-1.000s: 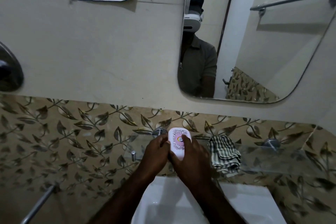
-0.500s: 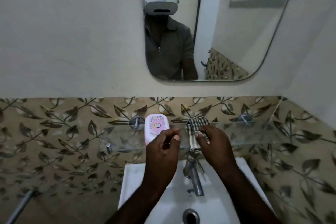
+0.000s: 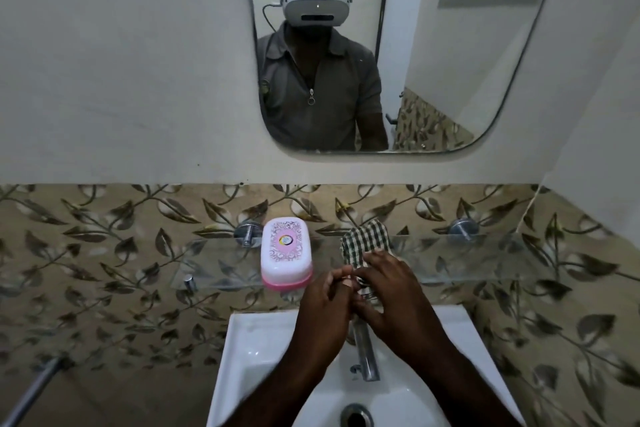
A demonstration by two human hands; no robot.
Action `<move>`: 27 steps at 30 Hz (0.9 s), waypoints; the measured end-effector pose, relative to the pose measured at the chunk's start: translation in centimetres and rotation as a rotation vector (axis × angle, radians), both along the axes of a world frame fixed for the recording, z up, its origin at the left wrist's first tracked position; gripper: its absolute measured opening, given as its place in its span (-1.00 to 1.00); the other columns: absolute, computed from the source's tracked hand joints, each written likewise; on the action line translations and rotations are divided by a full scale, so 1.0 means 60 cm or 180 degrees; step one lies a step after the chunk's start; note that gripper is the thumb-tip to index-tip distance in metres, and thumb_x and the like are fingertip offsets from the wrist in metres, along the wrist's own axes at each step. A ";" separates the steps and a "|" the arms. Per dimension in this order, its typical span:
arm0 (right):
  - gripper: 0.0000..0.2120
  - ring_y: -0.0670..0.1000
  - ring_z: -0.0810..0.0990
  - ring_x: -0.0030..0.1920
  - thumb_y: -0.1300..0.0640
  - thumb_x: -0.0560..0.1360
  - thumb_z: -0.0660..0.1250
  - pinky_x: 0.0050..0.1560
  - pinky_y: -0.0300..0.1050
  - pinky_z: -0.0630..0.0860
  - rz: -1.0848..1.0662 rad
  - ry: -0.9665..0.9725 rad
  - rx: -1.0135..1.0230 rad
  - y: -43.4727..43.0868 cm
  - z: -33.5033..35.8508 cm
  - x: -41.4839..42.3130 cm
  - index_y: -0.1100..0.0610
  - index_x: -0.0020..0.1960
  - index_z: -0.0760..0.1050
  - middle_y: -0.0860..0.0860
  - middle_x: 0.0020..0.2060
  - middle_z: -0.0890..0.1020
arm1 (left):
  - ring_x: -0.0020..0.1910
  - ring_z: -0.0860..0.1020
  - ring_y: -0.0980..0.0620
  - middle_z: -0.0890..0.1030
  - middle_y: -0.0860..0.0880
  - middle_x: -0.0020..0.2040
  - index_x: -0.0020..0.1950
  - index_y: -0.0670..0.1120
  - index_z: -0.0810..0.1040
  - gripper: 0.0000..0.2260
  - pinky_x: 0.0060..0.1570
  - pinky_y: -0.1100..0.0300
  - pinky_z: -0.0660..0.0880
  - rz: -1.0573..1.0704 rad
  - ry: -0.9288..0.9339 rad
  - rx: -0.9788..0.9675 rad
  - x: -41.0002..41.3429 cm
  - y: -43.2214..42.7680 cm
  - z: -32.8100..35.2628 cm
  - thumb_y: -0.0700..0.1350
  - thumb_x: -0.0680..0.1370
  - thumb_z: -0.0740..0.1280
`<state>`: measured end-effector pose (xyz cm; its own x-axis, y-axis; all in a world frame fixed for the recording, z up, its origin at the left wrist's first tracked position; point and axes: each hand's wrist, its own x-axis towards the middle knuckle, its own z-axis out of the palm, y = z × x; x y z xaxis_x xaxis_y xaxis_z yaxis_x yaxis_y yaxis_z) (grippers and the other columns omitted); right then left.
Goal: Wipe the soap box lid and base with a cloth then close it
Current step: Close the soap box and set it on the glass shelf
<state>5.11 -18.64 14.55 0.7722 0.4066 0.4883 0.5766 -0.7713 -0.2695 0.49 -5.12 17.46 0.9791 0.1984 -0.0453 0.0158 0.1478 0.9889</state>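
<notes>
Grip of left hand (image 3: pixel 325 303) and right hand (image 3: pixel 393 298) pinching cloth (image 3: pixel 367 239), soap box (image 3: pixel 286 255) just left, untouched

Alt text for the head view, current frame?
Two hands meet at the front edge of a glass shelf: the right hand grips a checked cloth, with the left hand close against it. A closed pink-and-white soap box stands on the shelf left of the cloth, above a white sink with a tap. A mirror hangs above.

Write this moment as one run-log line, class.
soap box: closed, on glass shelf | cloth: beside it | right hand: grips cloth | left hand: at cloth, grip unclear
</notes>
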 end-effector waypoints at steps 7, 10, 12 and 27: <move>-0.62 -0.05 0.47 0.25 -0.03 0.44 0.31 0.32 0.02 0.33 0.0092 -0.0009 0.0824 -0.009 0.015 -0.001 0.11 0.18 0.60 0.05 0.14 0.66 | 0.01 0.66 0.08 0.71 0.01 -0.02 0.07 -0.09 0.61 -0.80 0.00 0.29 0.55 0.0212 -0.0768 0.0254 -0.019 -0.001 -0.009 -0.28 0.54 0.28; -0.58 -0.01 0.47 0.32 0.02 0.35 0.42 0.37 0.00 0.32 0.0064 0.0166 0.0630 -0.009 0.007 -0.005 0.06 0.20 0.57 0.00 0.19 0.63 | 0.01 0.64 0.17 0.71 0.08 -0.04 0.04 -0.02 0.62 -0.74 0.01 0.37 0.50 0.0526 -0.0855 0.0629 -0.023 0.007 -0.020 -0.35 0.52 0.29; -0.57 0.03 0.48 0.33 0.01 0.31 0.46 0.38 0.06 0.34 0.0045 0.0112 0.0391 -0.003 0.002 -0.008 0.05 0.17 0.57 -0.03 0.19 0.62 | 0.00 0.64 0.15 0.70 0.04 -0.04 0.01 0.03 0.61 -0.68 0.02 0.31 0.52 0.0617 -0.0772 0.0739 -0.019 0.017 -0.027 -0.40 0.53 0.29; -0.62 0.26 0.63 0.13 0.14 0.49 0.27 0.22 0.14 0.54 0.0454 0.2312 0.5104 -0.049 0.122 -0.098 0.38 0.19 0.51 0.32 0.07 0.65 | 0.22 0.55 0.10 0.58 0.01 0.24 0.40 0.04 0.36 -0.22 0.14 0.21 0.51 -0.0489 -0.0054 -0.0407 -0.036 -0.002 -0.042 0.10 0.24 0.57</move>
